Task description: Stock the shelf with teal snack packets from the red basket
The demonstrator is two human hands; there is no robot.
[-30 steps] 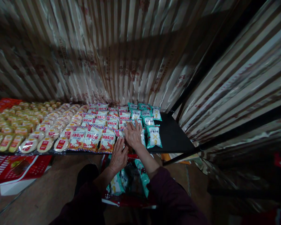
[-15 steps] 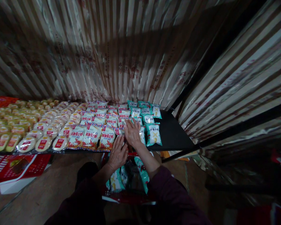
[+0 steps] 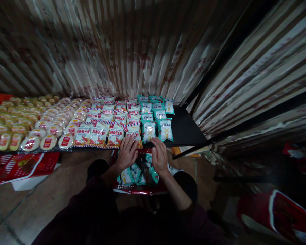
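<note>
My left hand [image 3: 128, 151], fingers stretched out, lies over the lower front edge of an orange-and-white snack bag [image 3: 133, 130] and holds nothing. My right hand [image 3: 159, 154] is also open, its fingertips by the lower edge of a teal snack bag [image 3: 149, 130]. Another teal bag [image 3: 165, 130] sits just right of that one. Both kinds of bag stand in rows on a black shelf [image 3: 187, 126]. Below my hands is a red basket [image 3: 140, 191] with several teal bags [image 3: 134, 173] inside, partly hidden by my right hand and forearm.
Left along the shelf are rows of round wrapped cakes [image 3: 49, 142] and yellow wrapped cakes [image 3: 16, 141]. A striped curtain [image 3: 132, 51] hangs behind. Black metal bars [image 3: 234, 131] run at the right. Another red basket [image 3: 28, 165] is under the shelf at the left.
Both hands have come back toward the shelf's front edge, the right one also shifting right. An orange-and-white bag and a teal bag now show fully at the front. The view has tilted down.
</note>
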